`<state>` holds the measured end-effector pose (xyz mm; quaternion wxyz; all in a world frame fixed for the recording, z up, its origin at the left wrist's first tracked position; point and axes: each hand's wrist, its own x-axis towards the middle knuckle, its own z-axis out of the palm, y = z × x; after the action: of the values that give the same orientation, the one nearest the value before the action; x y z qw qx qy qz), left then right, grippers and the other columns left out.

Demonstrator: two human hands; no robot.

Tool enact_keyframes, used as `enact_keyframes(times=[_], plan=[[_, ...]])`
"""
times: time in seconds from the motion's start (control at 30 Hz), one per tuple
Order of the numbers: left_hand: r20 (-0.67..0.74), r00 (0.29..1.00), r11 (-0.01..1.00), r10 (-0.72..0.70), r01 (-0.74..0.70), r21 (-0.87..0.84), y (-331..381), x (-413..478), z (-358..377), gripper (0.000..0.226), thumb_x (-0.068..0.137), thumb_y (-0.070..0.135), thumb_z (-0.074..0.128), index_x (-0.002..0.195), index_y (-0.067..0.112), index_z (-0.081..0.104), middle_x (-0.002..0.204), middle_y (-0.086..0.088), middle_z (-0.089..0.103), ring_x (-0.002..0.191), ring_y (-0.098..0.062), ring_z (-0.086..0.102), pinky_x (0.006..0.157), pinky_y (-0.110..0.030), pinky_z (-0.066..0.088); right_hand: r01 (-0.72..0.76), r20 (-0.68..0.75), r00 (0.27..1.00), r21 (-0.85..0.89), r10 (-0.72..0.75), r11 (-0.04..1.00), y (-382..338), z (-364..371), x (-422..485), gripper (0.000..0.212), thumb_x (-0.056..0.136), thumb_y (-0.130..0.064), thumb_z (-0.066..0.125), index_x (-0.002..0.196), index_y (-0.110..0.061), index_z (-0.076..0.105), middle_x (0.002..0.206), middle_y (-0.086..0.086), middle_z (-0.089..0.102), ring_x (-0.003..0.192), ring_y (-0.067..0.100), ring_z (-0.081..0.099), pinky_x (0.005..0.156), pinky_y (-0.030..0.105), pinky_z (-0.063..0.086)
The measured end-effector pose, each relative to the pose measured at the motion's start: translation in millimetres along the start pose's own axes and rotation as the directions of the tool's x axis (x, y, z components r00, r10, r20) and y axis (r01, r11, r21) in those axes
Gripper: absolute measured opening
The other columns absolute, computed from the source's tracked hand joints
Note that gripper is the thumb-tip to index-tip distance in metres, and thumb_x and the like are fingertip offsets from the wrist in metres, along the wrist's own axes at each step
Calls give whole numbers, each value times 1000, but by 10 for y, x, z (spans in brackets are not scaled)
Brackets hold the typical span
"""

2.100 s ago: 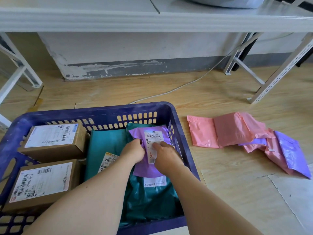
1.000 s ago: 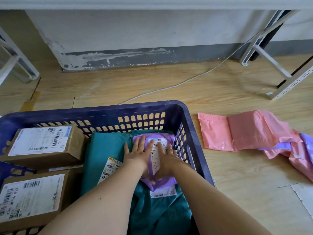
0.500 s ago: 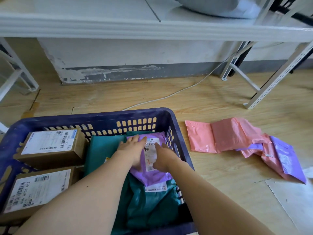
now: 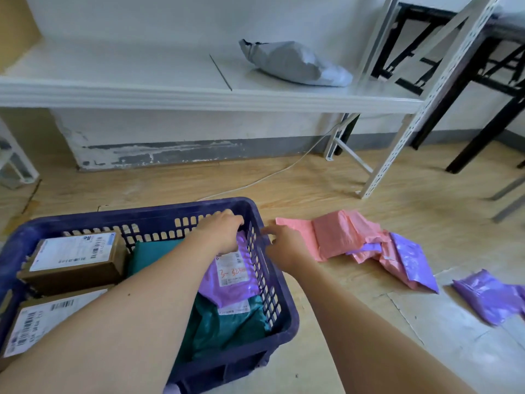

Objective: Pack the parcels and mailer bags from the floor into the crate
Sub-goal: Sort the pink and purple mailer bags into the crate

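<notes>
Counting stock mid-task, we judge the packing roughly half done. Crate: two cardboard parcels, teal mailer bags (number unclear), one purple mailer bag. Floor, right of the crate: about three pink mailer bags, at least three loose purple bags. Of our hands, the left hand lies on the crated purple mailer bag, fingers bent, grip unclear to us. The right hand, loosely spread and empty, hovers outside the rim near the pink pile.
</notes>
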<state>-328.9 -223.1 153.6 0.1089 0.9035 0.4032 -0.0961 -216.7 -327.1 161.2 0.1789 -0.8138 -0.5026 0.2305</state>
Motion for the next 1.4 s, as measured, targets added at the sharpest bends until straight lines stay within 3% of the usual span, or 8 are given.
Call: enact_keyframes(times=[0.17, 0.7, 0.83, 0.93, 1.17, 1.4], plan=[[-73, 994, 996, 78, -81, -38, 326, -38, -110, 41, 88, 20, 55, 129, 19, 51, 134, -8, 45, 119, -28, 47, 84, -39, 46, -101, -121, 986, 87, 111, 991, 222, -243, -199, 44, 86, -2, 45, 125, -16, 59, 125, 6, 61, 108, 22, 59, 83, 23, 44], [-157, 953, 952, 259, -279, -126, 1493, 362, 52, 56, 87, 23, 55, 140, 25, 38, 141, -3, 40, 128, -24, 41, 101, -38, 39, -268, -303, 892, 241, 335, 933, 1224, -860, -354, 42, 83, 0, 46, 118, -15, 63, 124, 5, 62, 103, 23, 60, 85, 30, 47], [-147, 945, 937, 293, -314, -153, 1716, 557, 185, 63, 88, 26, 56, 145, 25, 29, 145, -2, 34, 132, -23, 37, 104, -37, 36, -298, -306, 869, 306, 389, 904, 1554, -896, -166, 42, 81, 0, 45, 116, -16, 64, 116, 7, 65, 86, 20, 59, 75, 27, 47], [-137, 951, 933, 278, -302, -197, 1870, 744, 292, 63, 89, 27, 56, 146, 25, 27, 148, -2, 32, 134, -23, 34, 104, -37, 37, -321, -283, 870, 297, 404, 899, 1834, -837, 21, 39, 83, -3, 48, 115, -18, 64, 116, 5, 65, 93, 19, 58, 75, 22, 40], [-10, 961, 946, 275, -273, -178, 2134, 1371, 602, 70, 88, 26, 57, 148, 24, 21, 151, -6, 26, 136, -24, 31, 104, -39, 35, -377, -240, 845, 365, 477, 851, 2484, -631, 513, 41, 84, -3, 48, 120, -18, 62, 122, 7, 61, 108, 25, 58, 85, 29, 45], [50, 965, 954, 257, -245, -171, 2266, 1779, 933, 75, 88, 28, 59, 149, 25, 16, 148, -9, 28, 134, -28, 33, 103, -41, 33, -454, -168, 813, 416, 557, 788, 3003, -425, 901, 46, 88, -6, 49, 132, -18, 51, 127, 9, 56, 111, 26, 56, 76, 23, 39]])
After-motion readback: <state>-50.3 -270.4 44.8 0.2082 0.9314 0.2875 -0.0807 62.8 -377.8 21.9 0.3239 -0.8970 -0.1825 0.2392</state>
